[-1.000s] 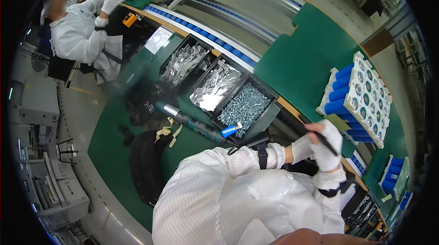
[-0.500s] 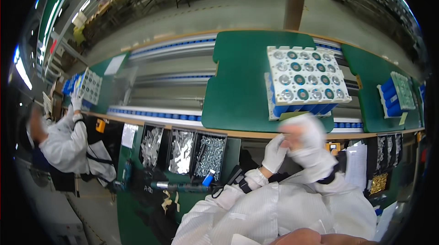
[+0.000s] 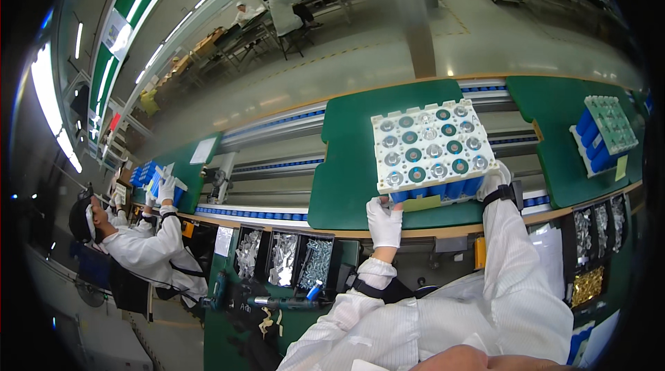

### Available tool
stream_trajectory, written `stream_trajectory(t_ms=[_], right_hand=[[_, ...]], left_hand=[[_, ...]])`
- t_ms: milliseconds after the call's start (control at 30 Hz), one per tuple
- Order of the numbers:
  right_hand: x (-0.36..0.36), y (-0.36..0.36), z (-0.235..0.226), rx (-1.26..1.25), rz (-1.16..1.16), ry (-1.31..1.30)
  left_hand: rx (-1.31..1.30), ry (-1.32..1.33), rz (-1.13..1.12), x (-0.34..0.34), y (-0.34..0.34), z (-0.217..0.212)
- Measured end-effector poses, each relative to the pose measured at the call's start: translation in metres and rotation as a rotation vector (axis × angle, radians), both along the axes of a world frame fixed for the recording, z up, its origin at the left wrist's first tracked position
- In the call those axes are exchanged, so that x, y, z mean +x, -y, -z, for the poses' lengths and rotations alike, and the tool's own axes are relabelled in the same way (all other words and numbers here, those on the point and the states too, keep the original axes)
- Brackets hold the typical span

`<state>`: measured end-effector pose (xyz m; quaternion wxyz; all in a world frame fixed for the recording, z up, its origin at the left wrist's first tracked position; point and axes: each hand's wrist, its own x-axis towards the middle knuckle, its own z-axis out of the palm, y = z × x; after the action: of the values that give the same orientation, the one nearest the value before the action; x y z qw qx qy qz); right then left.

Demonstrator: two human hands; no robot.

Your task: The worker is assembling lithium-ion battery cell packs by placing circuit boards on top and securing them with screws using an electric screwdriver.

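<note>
A battery pack (image 3: pixel 431 153) of blue cylindrical cells under a white holder plate stands on a green board (image 3: pixel 344 142) in front of me. The cells' round ends show through the plate's holes, and a yellow-green label (image 3: pixel 421 203) is on its near side. My gloved left hand (image 3: pixel 383 224) grips the pack's near left lower corner, bare fingertips showing past the glove. At the near right corner, my gloved right hand (image 3: pixel 494 181) holds the pack's side, its fingers partly hidden by the pack.
Below the roller conveyor (image 3: pixel 256 214) stand black bins of metal strips (image 3: pixel 282 260) and screws (image 3: pixel 316 263). A power screwdriver (image 3: pixel 277 302) lies near them. Another pack (image 3: pixel 606 135) stands on the right board. A co-worker (image 3: pixel 142 246) handles a pack at left.
Both hands were together in front of the pack; now they have parted to its near left and right corners. The pack sits turned differently in view. The head view has shifted.
</note>
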<state>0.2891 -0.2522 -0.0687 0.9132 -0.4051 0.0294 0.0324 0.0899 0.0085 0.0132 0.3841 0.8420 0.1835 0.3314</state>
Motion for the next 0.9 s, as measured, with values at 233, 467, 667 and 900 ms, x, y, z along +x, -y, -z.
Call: stream_trajectory(t_ms=[233,467,667,900], right_hand=[[0.022,-0.015,-0.013,-0.530,-0.161,0.344],[0.012,-0.053,-0.021,-0.608,-0.329,0.478],[0.051,-0.070,-0.026,-0.418,-0.406,0.324],[0.084,-0.069,0.019,-0.221,-0.491,0.255]], left_hand=[[-0.196,-0.052,-0.184,0.037,-0.010,-0.013],[-0.557,0.143,-0.060,0.125,-0.093,0.034],[-0.857,0.228,0.143,0.085,-0.055,0.028],[-0.321,0.326,0.194,-0.002,0.026,0.013]])
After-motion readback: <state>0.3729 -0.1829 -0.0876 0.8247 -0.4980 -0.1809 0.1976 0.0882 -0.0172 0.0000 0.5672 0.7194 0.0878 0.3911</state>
